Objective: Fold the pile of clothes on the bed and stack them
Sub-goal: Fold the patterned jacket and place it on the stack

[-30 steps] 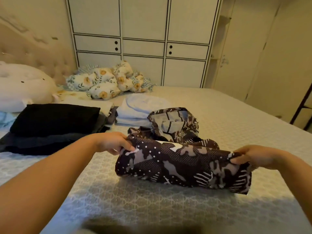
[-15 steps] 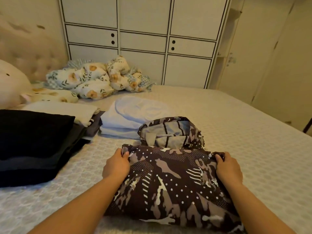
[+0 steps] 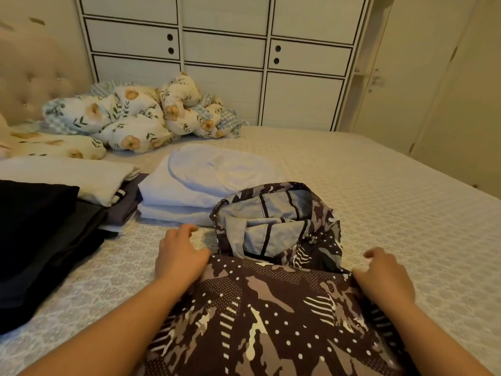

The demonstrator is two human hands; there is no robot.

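Note:
A dark brown patterned garment [image 3: 271,316] with camouflage shapes and white dots lies on the bed in front of me, its hood [image 3: 273,226] opening toward the far side. My left hand [image 3: 179,256] sits at the garment's far left corner, fingers loosely spread and gripping nothing. At the far right corner my right hand [image 3: 385,275] hovers with relaxed fingers, also gripping nothing. Folded white clothes [image 3: 206,185] lie just beyond the hood. A folded black and dark grey stack [image 3: 40,240] sits at the left, with a folded cream piece [image 3: 70,175] behind it.
A crumpled floral quilt [image 3: 135,118] lies near the padded headboard [image 3: 32,77]. White wardrobe doors [image 3: 222,63] stand past the far edge of the bed. The patterned bedcover [image 3: 406,199] stretches out bare on the right side.
The garment was laid flat on the bed after being held up folded. Both hands let go of its far corners, and their fingers lifted off and opened.

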